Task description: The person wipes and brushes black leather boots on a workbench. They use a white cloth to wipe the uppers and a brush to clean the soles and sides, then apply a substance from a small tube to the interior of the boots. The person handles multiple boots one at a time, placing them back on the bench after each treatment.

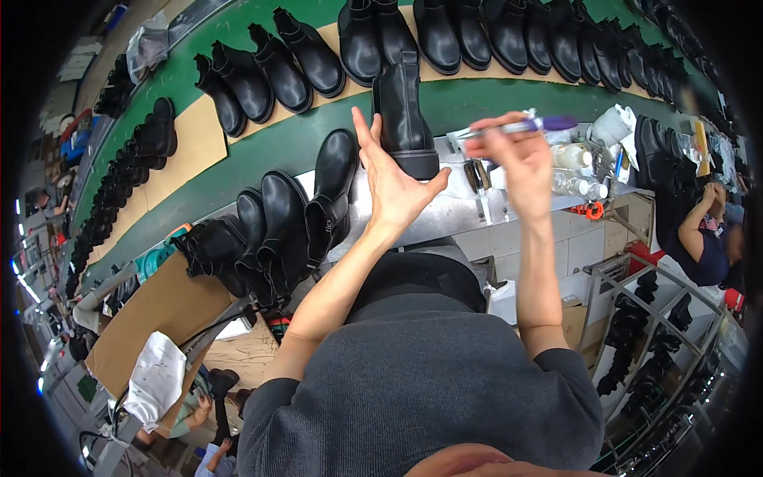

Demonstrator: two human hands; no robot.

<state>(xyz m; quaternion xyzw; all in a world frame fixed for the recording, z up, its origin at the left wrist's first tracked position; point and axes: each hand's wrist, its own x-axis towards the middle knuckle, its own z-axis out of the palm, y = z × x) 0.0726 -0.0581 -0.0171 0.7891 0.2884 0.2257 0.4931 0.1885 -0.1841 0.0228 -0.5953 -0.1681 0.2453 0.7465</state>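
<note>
A black ankle boot (403,111) stands in front of me at the edge of the green line, its heel toward me. Beside the heel is my left hand (395,184), fingers and thumb spread wide. It holds nothing, and whether it touches the boot I cannot tell. To the right, my right hand (515,163) is raised, closed round a slim pen-like tool (548,124) with a purple end. Motion blurs this tool, so its exact kind is unclear. More black boots (332,179) lie at the left of my left hand.
Black boots (437,40) line brown board along the green conveyor (318,119). On the metal bench (433,211) are slim hand tools (479,184), clear bottles (571,155) and orange tape (594,210). A metal rack (636,310) stands right. Another person (699,230) sits far right; cardboard (143,322) leans left.
</note>
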